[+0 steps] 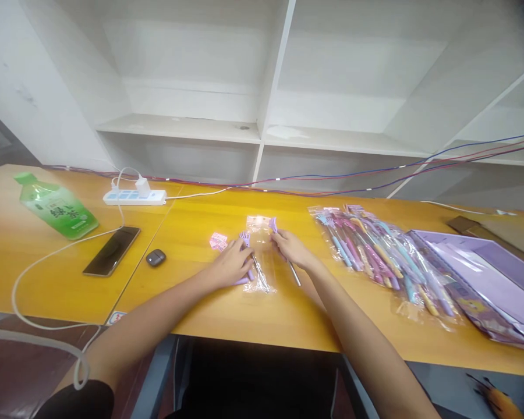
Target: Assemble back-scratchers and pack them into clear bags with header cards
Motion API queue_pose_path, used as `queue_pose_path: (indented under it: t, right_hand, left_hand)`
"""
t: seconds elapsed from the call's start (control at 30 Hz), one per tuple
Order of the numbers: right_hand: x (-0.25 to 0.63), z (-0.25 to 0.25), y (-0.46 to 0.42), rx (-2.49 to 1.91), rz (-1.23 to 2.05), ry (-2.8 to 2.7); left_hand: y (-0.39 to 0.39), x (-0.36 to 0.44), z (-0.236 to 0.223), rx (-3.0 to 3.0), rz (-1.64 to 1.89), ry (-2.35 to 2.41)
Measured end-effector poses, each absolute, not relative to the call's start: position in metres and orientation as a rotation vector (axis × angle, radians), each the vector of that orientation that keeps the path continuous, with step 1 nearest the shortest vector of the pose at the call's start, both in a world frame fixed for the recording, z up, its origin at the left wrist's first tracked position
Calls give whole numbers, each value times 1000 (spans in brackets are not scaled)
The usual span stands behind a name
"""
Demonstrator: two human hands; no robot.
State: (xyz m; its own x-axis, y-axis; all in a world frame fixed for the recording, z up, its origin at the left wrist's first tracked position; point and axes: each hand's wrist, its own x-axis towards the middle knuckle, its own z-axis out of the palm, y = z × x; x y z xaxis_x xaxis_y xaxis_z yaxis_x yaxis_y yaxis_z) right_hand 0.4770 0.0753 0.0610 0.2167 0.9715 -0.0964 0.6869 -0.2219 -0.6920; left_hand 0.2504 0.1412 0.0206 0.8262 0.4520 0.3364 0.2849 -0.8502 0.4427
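My left hand is closed over a purple back scratcher, whose claw end sticks out past the fingers. Beneath those fingers show purple handle ends and a metal rod. My right hand grips another back scratcher with a purple claw at the top and a metal rod pointing toward me. Between both hands a clear plastic bag lies flat on the table. A small pink-and-white card rests just left of my left hand.
Several bagged back scratchers lie piled at right, beside a purple folder-like case and cardboard. At left are a green bottle, phone, small black case and power strip. Cables run along the back edge.
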Motion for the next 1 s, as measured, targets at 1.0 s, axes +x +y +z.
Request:
queue_pose_path:
  t: [1.0]
  right_hand:
    - [535,38,72,-1734,566,-2049]
  left_hand:
    - [136,248,33,2607,556,660]
